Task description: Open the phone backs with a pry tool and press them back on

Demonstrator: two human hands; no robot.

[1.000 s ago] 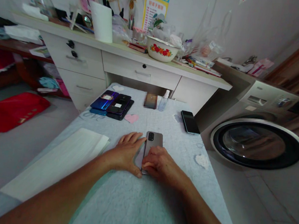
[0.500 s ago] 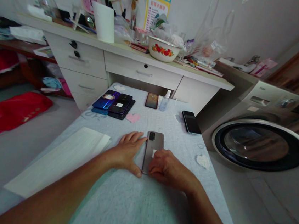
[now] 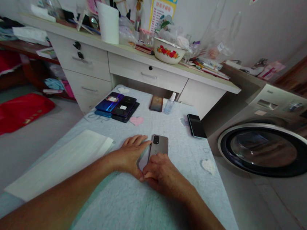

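Observation:
A grey smartphone (image 3: 160, 143) lies back side up on the cloth-covered table, its dark camera block at the upper left corner. My left hand (image 3: 130, 156) rests flat beside its left edge, thumb and fingers spread; the forefinger tip meets the phone near the top and the thumb reaches its lower corner. Curled fingers of my right hand (image 3: 161, 171) cover the phone's lower half, close to my left thumb. Whatever the right fingers pinch, if anything, is hidden beneath them.
Several phones (image 3: 124, 106) lie stacked at the back left. A brown phone-shaped item (image 3: 156, 103), a spray bottle (image 3: 169, 103) and a black phone (image 3: 196, 126) are farther back. White sheets (image 3: 63, 160) lie left. A washing machine (image 3: 266, 141) stands on the right.
My right hand has slid left and slightly down across the phone to beside my left thumb. The white label seen on the phone earlier is now covered. My left hand stays put.

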